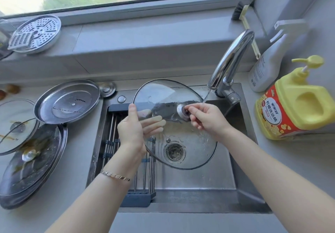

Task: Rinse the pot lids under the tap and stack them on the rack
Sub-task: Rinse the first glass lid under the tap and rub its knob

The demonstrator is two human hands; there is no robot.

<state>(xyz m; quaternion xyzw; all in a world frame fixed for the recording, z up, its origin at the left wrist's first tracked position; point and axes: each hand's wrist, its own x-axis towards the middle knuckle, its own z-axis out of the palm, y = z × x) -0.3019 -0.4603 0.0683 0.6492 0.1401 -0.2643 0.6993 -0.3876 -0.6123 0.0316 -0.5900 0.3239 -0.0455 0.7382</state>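
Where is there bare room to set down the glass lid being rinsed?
The rack under the left hand has bare bars. Also free: the right counter in front of the yellow jug, and the sill between the steamer plate and the brush. The left counter is crowded: steel lid, small glass lid and dark lid overlap.

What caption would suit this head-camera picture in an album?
Rinsing: left hand and right hand hold a glass lid under the running tap above the sink; soiled lids wait alongside.

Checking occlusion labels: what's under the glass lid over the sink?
Through the glass lid show the sink drain, fingers of the left hand and part of the rack. The knob and right hand hide what lies beneath.
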